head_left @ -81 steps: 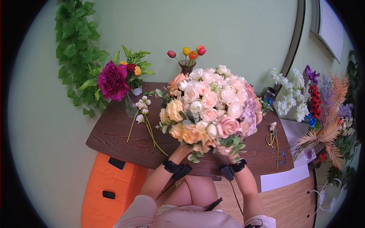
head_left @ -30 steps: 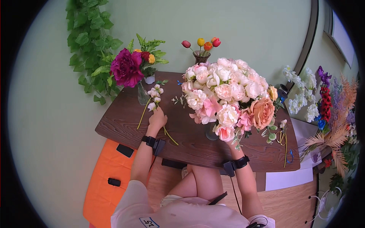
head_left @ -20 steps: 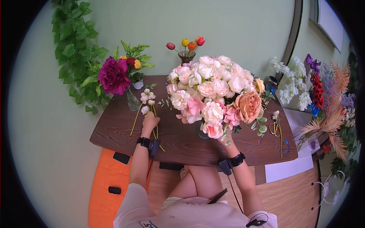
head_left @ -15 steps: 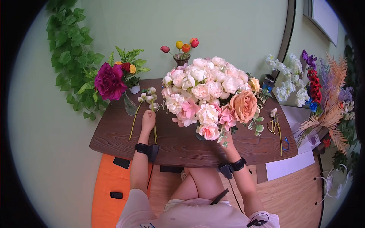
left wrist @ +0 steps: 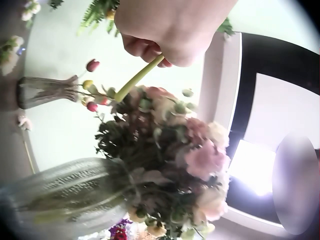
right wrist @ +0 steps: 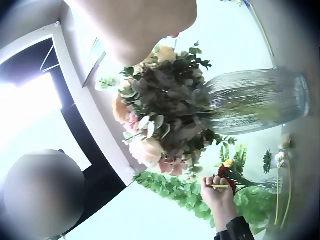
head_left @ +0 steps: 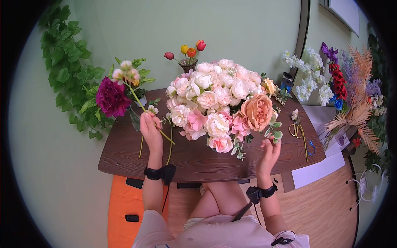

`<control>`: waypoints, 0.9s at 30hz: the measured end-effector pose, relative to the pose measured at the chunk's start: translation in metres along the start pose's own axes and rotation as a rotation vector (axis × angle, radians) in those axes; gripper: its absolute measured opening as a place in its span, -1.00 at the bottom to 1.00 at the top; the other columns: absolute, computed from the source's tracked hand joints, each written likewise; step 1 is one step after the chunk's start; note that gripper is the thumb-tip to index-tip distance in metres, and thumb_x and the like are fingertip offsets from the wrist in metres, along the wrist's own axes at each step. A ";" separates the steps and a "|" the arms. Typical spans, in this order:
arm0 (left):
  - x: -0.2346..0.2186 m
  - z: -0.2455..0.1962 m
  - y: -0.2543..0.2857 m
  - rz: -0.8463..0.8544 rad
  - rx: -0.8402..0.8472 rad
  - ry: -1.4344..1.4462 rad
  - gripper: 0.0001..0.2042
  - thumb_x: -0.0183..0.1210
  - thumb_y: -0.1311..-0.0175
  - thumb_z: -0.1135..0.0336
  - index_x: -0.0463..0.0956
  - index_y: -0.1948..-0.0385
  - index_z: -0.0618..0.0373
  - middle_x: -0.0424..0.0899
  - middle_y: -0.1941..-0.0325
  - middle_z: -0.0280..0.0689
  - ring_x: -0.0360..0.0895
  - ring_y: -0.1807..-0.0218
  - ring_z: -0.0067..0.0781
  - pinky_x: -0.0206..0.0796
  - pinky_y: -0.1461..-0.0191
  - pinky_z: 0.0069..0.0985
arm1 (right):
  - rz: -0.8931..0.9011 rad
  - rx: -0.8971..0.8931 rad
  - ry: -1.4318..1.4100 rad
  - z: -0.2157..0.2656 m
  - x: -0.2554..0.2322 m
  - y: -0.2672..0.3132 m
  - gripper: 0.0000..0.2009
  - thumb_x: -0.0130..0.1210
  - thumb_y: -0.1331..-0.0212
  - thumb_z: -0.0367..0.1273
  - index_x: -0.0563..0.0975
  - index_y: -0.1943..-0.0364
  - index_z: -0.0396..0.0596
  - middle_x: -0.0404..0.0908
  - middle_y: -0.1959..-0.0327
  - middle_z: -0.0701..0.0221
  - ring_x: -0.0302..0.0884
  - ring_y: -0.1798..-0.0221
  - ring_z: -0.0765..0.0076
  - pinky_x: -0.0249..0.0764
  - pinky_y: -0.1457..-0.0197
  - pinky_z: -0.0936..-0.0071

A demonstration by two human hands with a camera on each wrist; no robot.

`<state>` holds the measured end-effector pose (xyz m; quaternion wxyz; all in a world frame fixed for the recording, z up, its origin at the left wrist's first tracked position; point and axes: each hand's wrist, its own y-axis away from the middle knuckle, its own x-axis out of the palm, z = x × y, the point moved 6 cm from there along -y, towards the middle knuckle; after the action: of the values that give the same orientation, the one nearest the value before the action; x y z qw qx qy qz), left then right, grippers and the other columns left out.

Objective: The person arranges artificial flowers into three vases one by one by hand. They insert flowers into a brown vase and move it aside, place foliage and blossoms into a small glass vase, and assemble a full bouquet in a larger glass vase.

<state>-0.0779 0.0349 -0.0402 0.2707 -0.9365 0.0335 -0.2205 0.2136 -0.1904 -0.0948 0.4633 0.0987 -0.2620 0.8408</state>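
Observation:
My left hand (head_left: 151,127) grips the green stem of an artificial flower with pale pink-white buds (head_left: 126,73), raised over the left side of the table. The stem's cut end (left wrist: 122,92) sticks out below the fist in the left wrist view. A big bouquet of white, pink and peach artificial flowers (head_left: 223,93) stands mid-table in a ribbed clear glass vase (right wrist: 255,102). At the bouquet's front right, my right hand (head_left: 269,156) is raised with fingers loosely bent, fingertips at the eucalyptus leaves (head_left: 278,134); no held thing shows in it.
Two more stems, one with pale buds (head_left: 153,109), lie at left on the dark wooden table (head_left: 198,163). Behind them stands a purple peony (head_left: 112,97) in a slim vase. Tulips (head_left: 191,51) are at the back. Gold-handled scissors (head_left: 295,130) lie at right beside another stem.
My left hand went from the bouquet to the stems at left, took one and lifted it. The bouquet was turned; my right hand left its base and rose to its right.

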 end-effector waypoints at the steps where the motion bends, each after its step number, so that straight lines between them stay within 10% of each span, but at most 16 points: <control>1: 0.009 -0.021 0.006 0.043 0.129 -0.086 -0.78 -0.27 -0.41 0.23 0.25 0.40 0.12 0.19 0.73 -0.49 0.05 0.72 -0.77 -0.12 0.66 -0.75 | -0.008 -0.087 -0.049 0.011 -0.004 0.002 -0.89 -0.08 -0.15 -0.50 0.35 0.24 -0.14 0.37 0.26 0.45 0.26 0.29 0.63 0.23 0.23 0.66; 7: 0.049 -0.101 0.064 0.222 0.338 -0.451 -0.80 -0.20 -0.36 0.34 0.34 0.44 0.20 0.24 0.72 -0.48 0.13 0.70 -0.79 -0.07 0.62 -0.76 | 0.110 -0.349 -0.126 0.078 -0.002 0.024 -0.92 -0.10 -0.14 -0.48 0.37 0.33 -0.19 0.37 0.34 0.35 0.23 0.46 0.60 0.21 0.36 0.68; 10: 0.076 -0.122 0.091 0.428 0.536 -0.614 -0.96 0.06 -0.07 0.51 0.50 0.49 0.19 0.50 0.66 -0.32 0.41 0.72 -0.41 0.21 0.62 -0.54 | 0.287 -0.342 -0.044 0.100 0.009 0.034 -0.86 -0.11 -0.15 -0.46 0.41 0.27 -0.24 0.41 0.34 0.31 0.29 0.49 0.60 0.25 0.41 0.67; 18: 0.128 -0.122 0.137 1.003 0.651 -0.622 -0.87 0.18 0.00 0.44 0.46 0.40 0.19 0.42 0.71 -0.34 0.41 0.70 -0.41 0.21 0.66 -0.53 | 0.616 0.048 -0.203 0.124 0.039 0.038 -0.67 -0.12 -0.22 -0.45 0.35 -0.04 -0.34 0.52 0.11 0.08 0.53 0.37 0.42 0.46 0.35 0.60; 27: 0.154 -0.139 0.132 0.950 0.879 -0.716 -0.82 0.21 0.03 0.35 0.49 0.38 0.15 0.49 0.49 -0.37 0.44 0.47 -0.45 0.28 0.50 -0.59 | 0.514 -0.183 -0.236 0.144 0.021 0.014 -0.76 -0.06 -0.24 -0.34 0.46 0.23 -0.31 0.55 0.30 0.14 0.55 0.42 0.37 0.50 0.40 0.55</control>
<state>0.0083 -0.1734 0.0571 0.6815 -0.6408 0.2532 0.2465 0.1793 -0.2581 0.0302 0.2083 0.0840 -0.4051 0.8862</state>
